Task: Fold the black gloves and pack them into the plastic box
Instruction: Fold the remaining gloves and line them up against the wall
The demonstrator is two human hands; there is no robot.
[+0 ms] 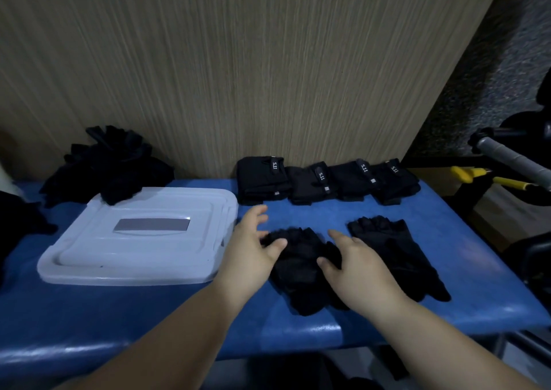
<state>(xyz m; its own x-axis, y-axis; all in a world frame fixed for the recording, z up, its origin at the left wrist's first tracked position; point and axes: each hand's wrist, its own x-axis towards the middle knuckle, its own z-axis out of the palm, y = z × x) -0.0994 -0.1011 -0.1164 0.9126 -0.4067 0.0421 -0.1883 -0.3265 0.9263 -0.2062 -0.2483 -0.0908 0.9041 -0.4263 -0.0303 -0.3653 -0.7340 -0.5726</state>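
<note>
A person's two bare hands reach over a flat black fingerless glove (pixel 298 267) that lies on a blue padded table (pixel 328 216). The left hand (pixel 253 246) spreads its fingers loosely, its thumb touching the glove's finger end. The right hand (pixel 351 261) rests on the glove's right edge with straight fingers, gripping nothing. The hands are a little apart, one on each side of the glove.

A second flat black glove (pixel 396 252) lies just to the right, apart from the first. Behind them, a row of four folded black gloves (pixel 313 184) with small white lettering sits along the table's far edge, against a wood-grain panel (pixel 238 61). The white plastic box (pixel 89 255), lid up and marked with a grey rectangular panel, stands to the left of the hands. A loose heap of black gloves (pixel 110 166) sits behind the box, touching its far edge. Yellow-handled tools (pixel 465 173) lie beyond the table's right end.
</note>
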